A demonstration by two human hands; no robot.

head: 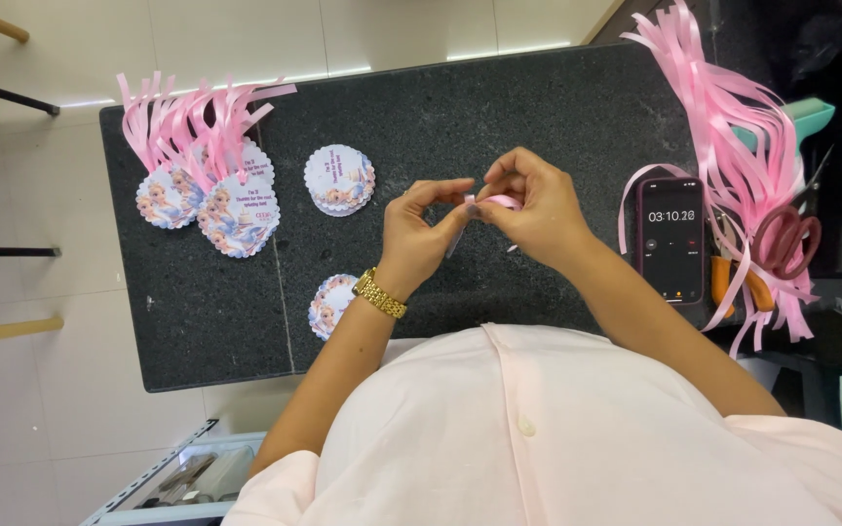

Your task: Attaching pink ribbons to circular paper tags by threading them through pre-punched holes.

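Both hands pinching a pink ribbon
Left hand and right hand grip it above the tabletop; phone at three o'clock

The person wears a pale pink buttoned shirt with short sleeves and a gold link watch on the left wrist.

A short pink ribbon, glossy and narrow, sits looped and pinched between fingertips above the middle of the dark counter, its loose end trailing toward seven o'clock.
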